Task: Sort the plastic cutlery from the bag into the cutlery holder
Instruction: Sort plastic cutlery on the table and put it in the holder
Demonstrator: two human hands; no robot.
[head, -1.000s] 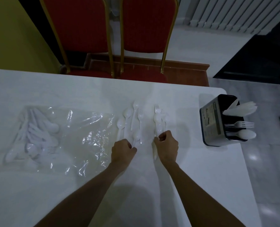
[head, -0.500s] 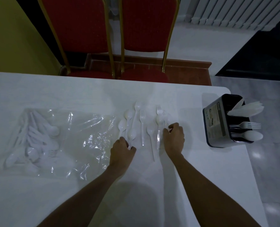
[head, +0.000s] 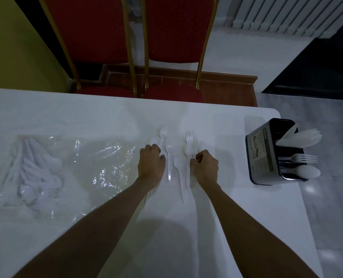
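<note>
White plastic forks (head: 168, 146), three by count, lie with several spoons (head: 177, 164) at frame centre, between your two hands. Your left hand (head: 151, 160) curls over the leftmost pieces and your right hand (head: 205, 164) curls against a fork handle; you cannot tell whether either hand grips. The bag (head: 66, 167) lies at left, and the cutlery holder (head: 264, 153) stands at right.

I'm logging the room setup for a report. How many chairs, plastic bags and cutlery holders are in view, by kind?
Red chairs: 2
Plastic bag: 1
Cutlery holder: 1
Total: 4
</note>
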